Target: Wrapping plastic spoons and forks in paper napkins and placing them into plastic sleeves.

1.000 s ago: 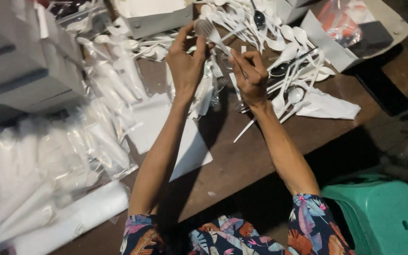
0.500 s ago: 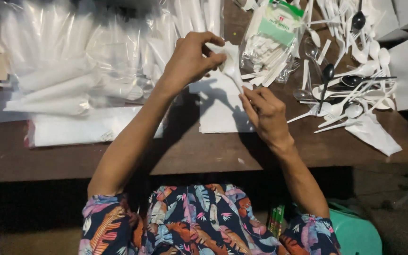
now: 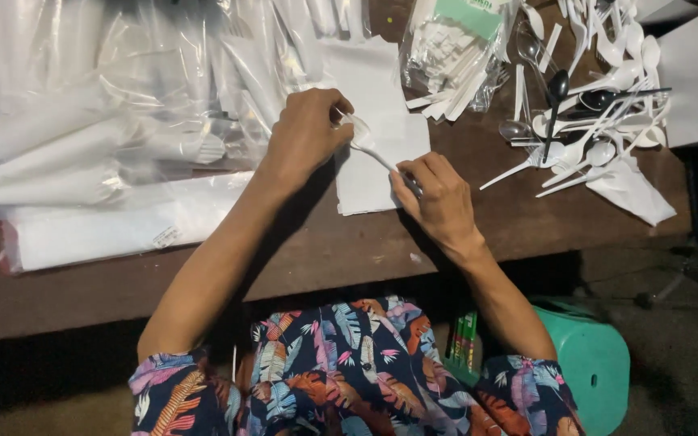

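My left hand (image 3: 304, 133) is closed around the bowl end of a white plastic spoon (image 3: 369, 148). My right hand (image 3: 438, 198) pinches the handle end of the same spoon. The spoon spans between both hands just above a white paper napkin (image 3: 377, 182) that lies flat on the brown wooden table (image 3: 349, 250). Whether a thin clear wrapper is also on the spoon I cannot tell.
A big heap of clear plastic sleeves and wrapped cutlery (image 3: 82, 121) fills the left. A bag of white sticks (image 3: 454, 56) lies behind the napkin. Loose white and dark spoons and forks (image 3: 591, 121) pile at the right. A green plastic stool (image 3: 595, 363) stands below.
The view has swung left and down over the table. Both hands have come lower, from above the cutlery pile to just over the napkin, still on the spoon.
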